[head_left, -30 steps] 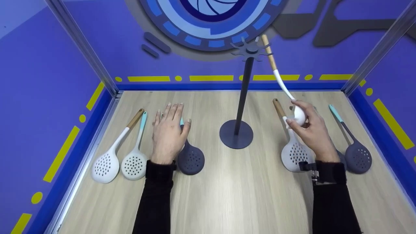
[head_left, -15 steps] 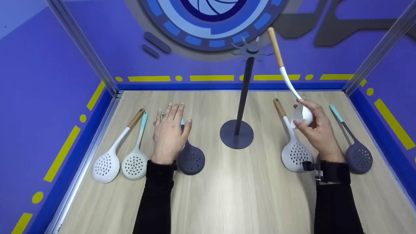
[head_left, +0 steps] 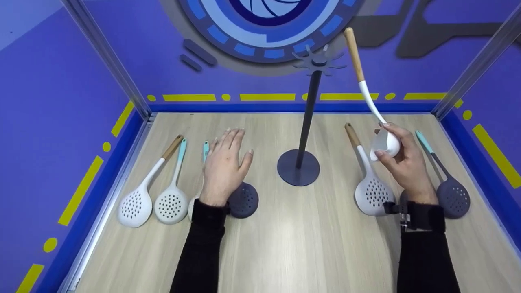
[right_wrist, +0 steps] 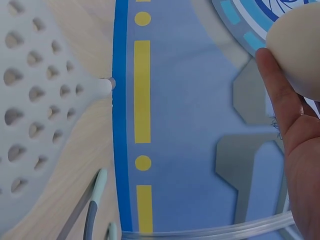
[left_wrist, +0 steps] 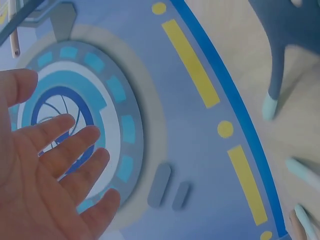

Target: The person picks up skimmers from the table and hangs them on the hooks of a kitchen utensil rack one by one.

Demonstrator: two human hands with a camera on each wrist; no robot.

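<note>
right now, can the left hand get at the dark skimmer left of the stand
Probably yes: the left hand is empty, and in the head view it partly covers the dark skimmer, with nothing visible between them.

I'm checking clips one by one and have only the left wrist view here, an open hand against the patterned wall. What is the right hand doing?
Observer: The right hand holds a white ladle by its bowl.
Operator: My view misses that. What stands between it and the left hand?
Observer: A dark stand on a round base.
Operator: And what lies farthest to the right?
Observer: In the head view, a dark skimmer with holes in it.
</note>
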